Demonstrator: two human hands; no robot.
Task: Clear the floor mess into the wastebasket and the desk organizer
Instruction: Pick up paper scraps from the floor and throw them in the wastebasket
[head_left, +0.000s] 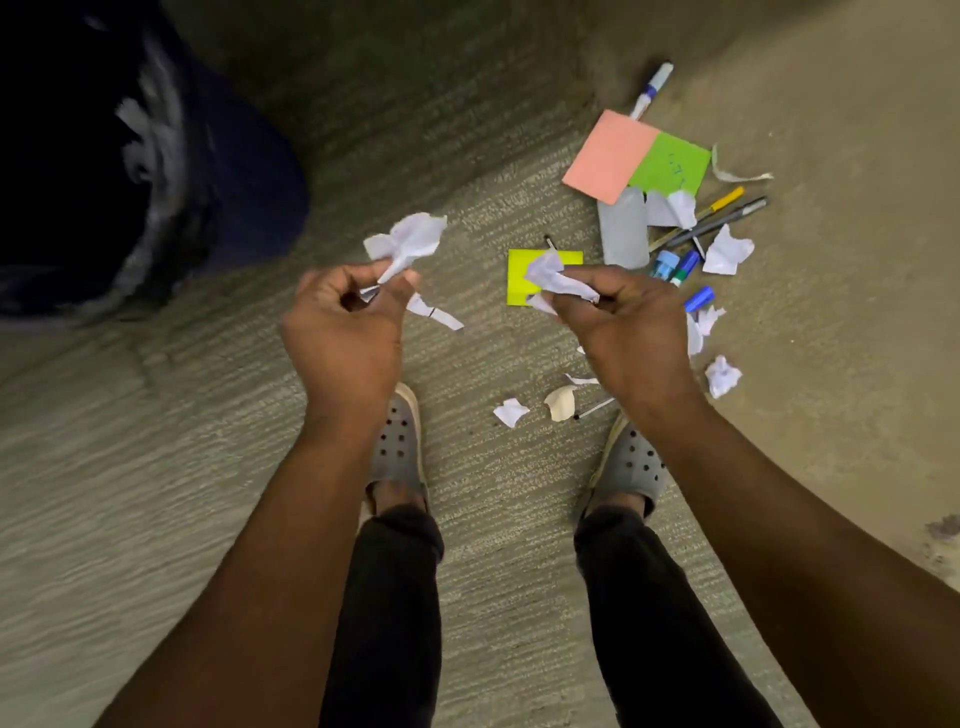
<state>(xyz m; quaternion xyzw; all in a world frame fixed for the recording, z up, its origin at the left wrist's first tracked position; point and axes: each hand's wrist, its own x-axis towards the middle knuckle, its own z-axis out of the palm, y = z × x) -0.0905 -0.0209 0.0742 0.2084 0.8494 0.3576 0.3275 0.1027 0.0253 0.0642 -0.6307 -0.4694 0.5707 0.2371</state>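
My left hand (345, 332) pinches a crumpled white paper (408, 241) above the carpet, with a torn strip (436, 314) hanging below it. My right hand (623, 327) is closed on another crumpled paper scrap (550, 278). The dark blue wastebasket (171, 176) stands at the far left, blurred. More mess lies on the floor to the right: paper scraps (727, 252), a pink note (610, 156), a green note (672, 163), a yellow sticky pad (519, 275), pens (722, 218) and blue markers (683, 265).
My two feet in grey clogs (397, 441) stand on the ribbed carpet under my hands. A grey eraser-like block (623, 228) and a white marker (652, 88) lie among the mess. Small scraps (511, 413) sit near my right foot.
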